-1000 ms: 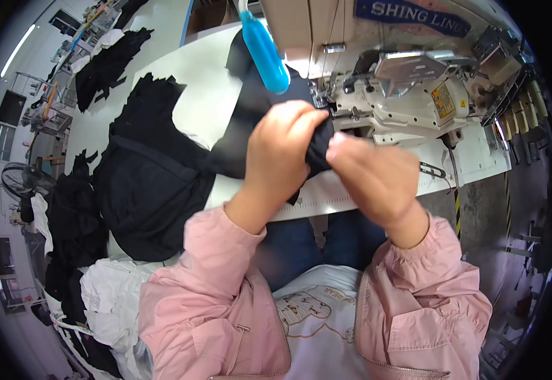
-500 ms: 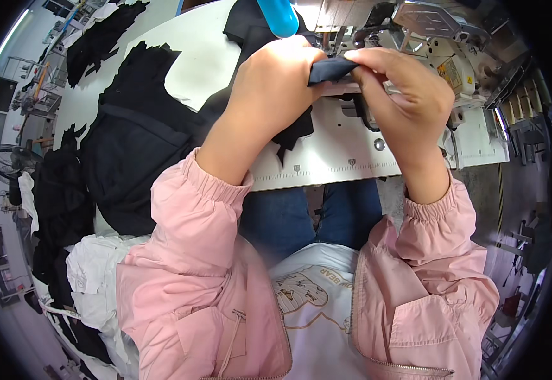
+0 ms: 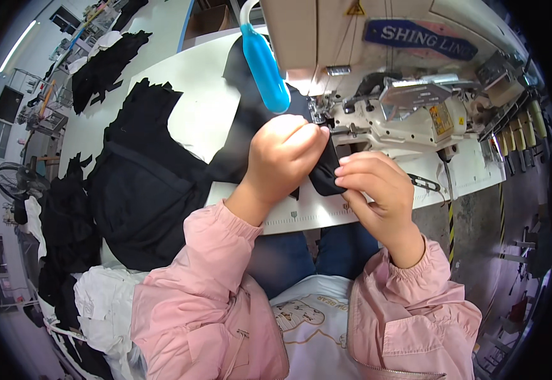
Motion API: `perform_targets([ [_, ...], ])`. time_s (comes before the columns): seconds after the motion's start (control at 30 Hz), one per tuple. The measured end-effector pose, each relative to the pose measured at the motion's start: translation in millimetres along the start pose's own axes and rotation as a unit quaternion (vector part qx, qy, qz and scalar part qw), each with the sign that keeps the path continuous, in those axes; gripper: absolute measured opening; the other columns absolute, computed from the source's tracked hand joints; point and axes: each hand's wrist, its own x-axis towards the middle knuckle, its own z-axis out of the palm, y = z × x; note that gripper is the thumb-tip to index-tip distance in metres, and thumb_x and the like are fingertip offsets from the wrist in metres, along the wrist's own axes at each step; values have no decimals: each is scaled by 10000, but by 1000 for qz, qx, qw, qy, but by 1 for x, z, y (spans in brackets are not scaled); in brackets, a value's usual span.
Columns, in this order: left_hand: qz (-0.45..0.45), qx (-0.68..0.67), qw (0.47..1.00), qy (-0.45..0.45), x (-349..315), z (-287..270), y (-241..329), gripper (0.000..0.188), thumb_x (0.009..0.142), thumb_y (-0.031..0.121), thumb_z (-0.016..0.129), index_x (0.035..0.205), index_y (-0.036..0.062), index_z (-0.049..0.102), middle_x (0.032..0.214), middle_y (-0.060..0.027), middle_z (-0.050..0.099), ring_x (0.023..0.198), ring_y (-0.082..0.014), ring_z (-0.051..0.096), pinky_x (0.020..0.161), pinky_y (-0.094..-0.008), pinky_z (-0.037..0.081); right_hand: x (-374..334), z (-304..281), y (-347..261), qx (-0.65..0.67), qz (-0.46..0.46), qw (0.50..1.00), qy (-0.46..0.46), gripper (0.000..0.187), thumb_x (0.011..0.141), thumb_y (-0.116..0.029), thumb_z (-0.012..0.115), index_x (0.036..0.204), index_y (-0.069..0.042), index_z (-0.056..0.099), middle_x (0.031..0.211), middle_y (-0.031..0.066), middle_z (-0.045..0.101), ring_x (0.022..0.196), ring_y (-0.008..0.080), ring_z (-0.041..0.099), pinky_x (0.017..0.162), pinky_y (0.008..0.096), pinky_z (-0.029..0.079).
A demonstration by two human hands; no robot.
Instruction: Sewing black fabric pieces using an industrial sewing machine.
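Note:
A strip of black fabric (image 3: 328,170) runs between my two hands, just in front of the needle area of a white sewing machine (image 3: 409,130). My left hand (image 3: 285,152) is closed in a fist-like grip on its upper left edge, close by the presser foot (image 3: 317,111). With thumb and fingertips, my right hand (image 3: 377,190) pinches the lower right edge of the same fabric. More black cloth (image 3: 244,136) extends behind and left of my left hand on the white table. The fabric's edge under my left fingers is hidden.
A blue-shaded lamp (image 3: 266,69) hangs right above my left hand. A large heap of black cloth (image 3: 143,196) covers the table's left side, with white cloth (image 3: 108,297) below it. A ruler-marked table edge (image 3: 295,221) runs near my lap. Beyond the table stands a fan (image 3: 16,180).
The view has tilted up, showing more of the machine and lamp. The fabric, stretched sideways before, now hangs down toward me, with my right hand lower relative to my left.

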Motion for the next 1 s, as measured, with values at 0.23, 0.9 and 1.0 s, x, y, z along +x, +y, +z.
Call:
perform_targets([
  [0.23,13,-5,999,36,-9,-1,-6,364,686,142,736,1033,71,822,917,-60,701,845,-249,719,758,-378,599,-7,21,-6,17,4,1000,-15,260,684,-34,816,923,-59,717,1009,67,724,981,299,715,814,414,594],
  [0.9,22,46,998,39,-25,-1,-8,396,725,144,739,1109,166,835,1136,8,715,1026,-194,683,843,-356,600,-22,30,-1,-61,-22,998,-5,256,685,-43,780,935,-31,727,1025,63,709,957,289,690,780,429,568],
  [1.0,15,44,998,30,-22,-3,-7,390,748,156,728,1123,170,831,1155,7,720,1048,-199,679,870,-369,592,-22,30,-2,-73,-17,997,-3,255,683,-38,777,932,-27,726,1023,66,708,955,288,688,776,426,564],
])
